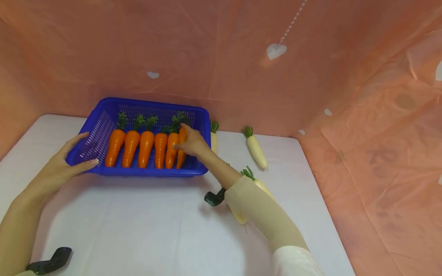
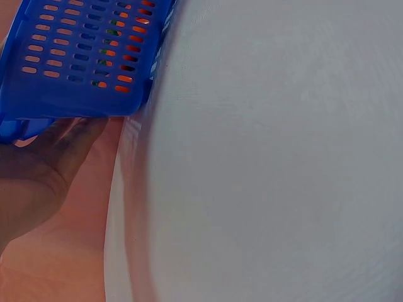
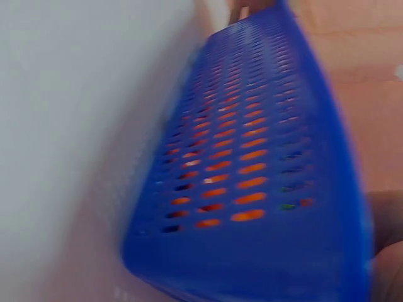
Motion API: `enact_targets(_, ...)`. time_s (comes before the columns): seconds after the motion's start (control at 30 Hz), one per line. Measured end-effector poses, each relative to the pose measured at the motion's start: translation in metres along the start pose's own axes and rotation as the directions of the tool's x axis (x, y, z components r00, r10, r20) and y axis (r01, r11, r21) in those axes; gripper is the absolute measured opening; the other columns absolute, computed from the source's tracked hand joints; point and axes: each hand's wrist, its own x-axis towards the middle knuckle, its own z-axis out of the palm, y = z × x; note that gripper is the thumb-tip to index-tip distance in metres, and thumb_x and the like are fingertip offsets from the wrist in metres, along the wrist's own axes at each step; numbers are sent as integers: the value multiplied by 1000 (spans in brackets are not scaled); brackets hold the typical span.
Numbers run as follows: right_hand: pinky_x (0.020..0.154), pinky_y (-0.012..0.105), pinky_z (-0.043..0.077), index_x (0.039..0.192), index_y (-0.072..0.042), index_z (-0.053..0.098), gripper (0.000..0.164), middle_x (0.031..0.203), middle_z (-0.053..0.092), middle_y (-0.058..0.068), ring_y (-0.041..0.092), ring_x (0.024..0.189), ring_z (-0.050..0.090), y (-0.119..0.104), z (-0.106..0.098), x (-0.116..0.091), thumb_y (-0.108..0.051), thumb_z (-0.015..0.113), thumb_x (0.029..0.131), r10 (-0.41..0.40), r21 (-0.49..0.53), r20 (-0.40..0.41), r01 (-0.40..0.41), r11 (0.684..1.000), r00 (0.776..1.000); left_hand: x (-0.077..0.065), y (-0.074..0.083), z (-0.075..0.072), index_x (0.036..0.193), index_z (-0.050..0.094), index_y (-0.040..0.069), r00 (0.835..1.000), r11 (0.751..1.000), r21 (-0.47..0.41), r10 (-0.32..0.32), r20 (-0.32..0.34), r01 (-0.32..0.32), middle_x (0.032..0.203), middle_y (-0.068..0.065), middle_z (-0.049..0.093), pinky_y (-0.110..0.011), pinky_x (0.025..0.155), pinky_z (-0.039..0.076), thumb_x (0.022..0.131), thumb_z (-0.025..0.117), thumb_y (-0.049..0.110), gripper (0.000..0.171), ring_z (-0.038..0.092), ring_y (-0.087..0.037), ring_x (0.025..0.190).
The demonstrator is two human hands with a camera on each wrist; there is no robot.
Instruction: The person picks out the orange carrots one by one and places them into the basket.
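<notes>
A blue perforated basket (image 1: 138,171) holds several orange carrots (image 1: 146,149) side by side, their green tops toward the back. My left hand (image 1: 56,168) grips the basket's left end, its thumb along the near rim and fingers at the left rim. In the left wrist view that hand (image 2: 31,185) is at the basket wall (image 2: 69,97). Inside the basket's right end, my right hand (image 1: 193,143) pinches the rightmost carrot (image 1: 181,153) between thumb and fingers. The right wrist view mostly shows the basket's outer side (image 3: 252,258), with carrots glimpsed through its slots.
Right of the basket, a white radish (image 1: 257,152) lies on the white tabletop (image 1: 138,230). Another radish (image 1: 214,142) is partly hidden by the basket. Two more, a radish (image 1: 263,187) and a radish (image 1: 238,216), lie partly under my right forearm. Orange cloth (image 1: 207,57) hangs behind.
</notes>
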Motion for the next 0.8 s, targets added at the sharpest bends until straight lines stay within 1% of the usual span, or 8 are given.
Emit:
enact_targets(0.1,111,45,40,156,-18,34,82,155,39,14,31,140,40,-1,-12,-6,-13,77,86,-29,107,22,27,994,999,2,-1,-2,156,3,48,1000,1000,-3,6,-5,-6,163,-19,-15,-76,106,-11,98,62,29,85,-16,-52,144)
enact_targets(0.2,110,46,41,155,-18,35,78,156,37,14,32,138,43,1,-25,-13,-16,75,88,-79,162,43,71,984,996,3,-2,-3,157,3,48,1000,1000,13,7,-15,-7,163,-19,-14,-76,106,-11,98,63,29,87,-16,-51,144)
enact_targets(0.27,107,44,44,155,-19,35,75,157,36,13,32,135,47,6,-34,-18,-20,73,91,-124,183,58,111,977,991,2,-3,-3,157,1,46,1000,999,47,13,-25,-12,163,-21,-12,-76,107,-10,97,64,30,88,-14,-52,144)
enact_targets(0.4,102,41,50,155,-23,36,68,156,37,11,28,132,52,21,-55,-30,-25,69,95,-191,180,48,179,967,980,1,-3,-4,155,-8,44,999,991,131,21,-32,-16,163,-21,-11,-77,107,-6,97,64,34,93,-11,-56,143)
enact_targets(0.47,100,40,51,154,-24,38,65,154,41,7,27,131,52,33,-66,-35,-26,68,96,-231,145,12,227,963,973,1,-2,-5,155,-12,40,999,983,181,23,-24,-18,162,-23,-11,-78,106,-4,97,63,36,95,-9,-59,141)
enact_targets(0.63,101,40,50,152,-22,43,61,152,45,5,27,134,48,67,-89,-47,-23,68,96,-323,46,-89,328,944,942,0,0,-8,158,-11,30,998,953,296,67,-8,-61,159,-33,-3,-79,105,3,97,62,36,95,2,-66,137)
enact_targets(0.73,107,43,45,151,-21,43,61,152,45,6,26,138,43,88,-101,-54,-23,68,96,-364,-41,-126,362,931,923,-3,-5,-12,159,-9,28,997,939,336,82,-2,-77,154,-41,8,-81,100,15,96,65,34,97,17,-69,131)
enact_targets(0.8,111,47,40,152,-24,42,62,154,43,3,24,141,39,103,-108,-59,-27,68,96,-362,-98,-141,350,931,922,-6,-9,-14,159,-9,27,997,929,362,77,2,-73,150,-45,15,-81,95,23,94,69,33,102,25,-70,125)
